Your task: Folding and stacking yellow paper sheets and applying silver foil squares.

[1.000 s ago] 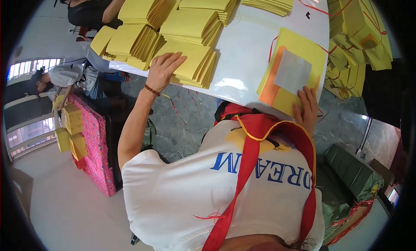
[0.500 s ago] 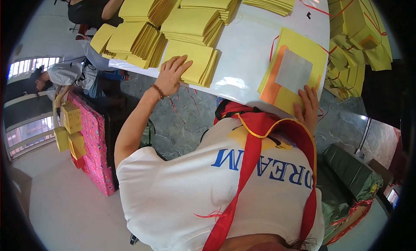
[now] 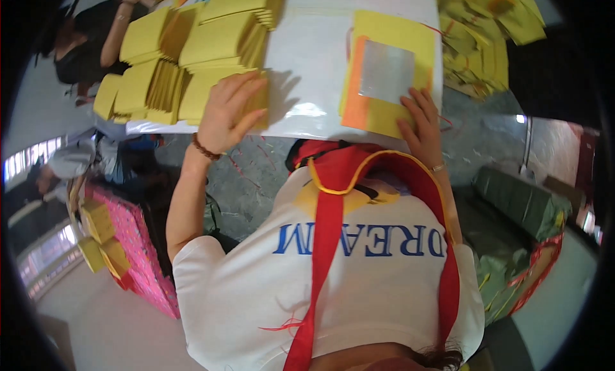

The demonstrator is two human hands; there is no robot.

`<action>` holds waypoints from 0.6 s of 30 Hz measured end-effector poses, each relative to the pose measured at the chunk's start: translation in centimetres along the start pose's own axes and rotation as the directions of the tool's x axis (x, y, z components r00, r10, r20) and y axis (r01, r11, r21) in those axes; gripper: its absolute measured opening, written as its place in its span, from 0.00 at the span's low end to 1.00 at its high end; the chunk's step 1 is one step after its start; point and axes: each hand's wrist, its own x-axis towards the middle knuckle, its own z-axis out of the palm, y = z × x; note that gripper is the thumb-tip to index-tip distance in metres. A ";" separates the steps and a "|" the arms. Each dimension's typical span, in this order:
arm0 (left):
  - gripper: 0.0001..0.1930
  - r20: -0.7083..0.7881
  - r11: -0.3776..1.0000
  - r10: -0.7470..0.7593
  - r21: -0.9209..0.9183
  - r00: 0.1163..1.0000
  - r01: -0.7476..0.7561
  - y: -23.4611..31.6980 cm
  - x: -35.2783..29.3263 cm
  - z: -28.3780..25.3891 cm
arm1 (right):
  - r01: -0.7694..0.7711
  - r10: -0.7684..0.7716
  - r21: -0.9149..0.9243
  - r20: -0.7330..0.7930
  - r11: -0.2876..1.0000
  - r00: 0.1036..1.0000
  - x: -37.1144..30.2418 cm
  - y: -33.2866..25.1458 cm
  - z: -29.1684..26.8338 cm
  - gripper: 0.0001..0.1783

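yellow paper stack [image 3: 218, 92] lies under the left hand [image 3: 227, 115], fingers spread flat, pointing to one o'clock; right hand [image 3: 419, 118] presses open-fingered on the orange-backed sheet [image 3: 384, 82].

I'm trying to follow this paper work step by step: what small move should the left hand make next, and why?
Probably close the fingers on the top yellow sheet and lift it. The left hand lies flat on the nearest yellow stack without gripping yet, while the right hand pins the yellow sheet with the silver square on the white table, seemingly awaiting another sheet.
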 end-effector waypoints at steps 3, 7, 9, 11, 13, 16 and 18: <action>0.25 -0.063 0.950 0.216 -0.217 0.974 -0.225 4.3 4.0 3.6 | 0.001 -0.002 0.056 0.006 0.998 1.000 0.3 0.1 0.0 0.21; 0.21 0.015 0.878 0.446 -0.205 0.895 -0.433 8.2 7.7 7.7 | -0.025 0.025 0.040 -0.008 0.999 1.000 0.4 0.3 -0.4 0.21; 0.19 0.036 0.869 0.471 -0.193 0.881 -0.457 8.6 8.2 8.2 | -0.035 0.036 0.127 -0.004 0.991 0.999 0.0 0.6 -0.4 0.19; 0.17 0.059 0.861 0.494 -0.178 0.868 -0.477 8.7 8.6 8.4 | -0.124 0.126 0.326 0.016 0.937 0.992 -0.3 1.7 -0.7 0.17; 0.13 -0.020 0.830 0.513 -0.245 0.858 -0.501 8.6 8.8 8.4 | -0.200 0.204 0.513 0.048 0.835 0.978 -0.6 2.1 -1.1 0.16; 0.08 -0.065 0.799 0.501 -0.348 0.863 -0.490 8.2 9.7 8.6 | -0.286 0.332 0.748 0.094 0.598 0.939 -0.5 2.3 -1.7 0.19; 0.07 -0.009 0.812 0.445 -0.417 0.896 -0.408 7.8 10.4 8.8 | -0.309 0.362 0.763 0.106 0.567 0.926 -0.4 2.4 -1.5 0.20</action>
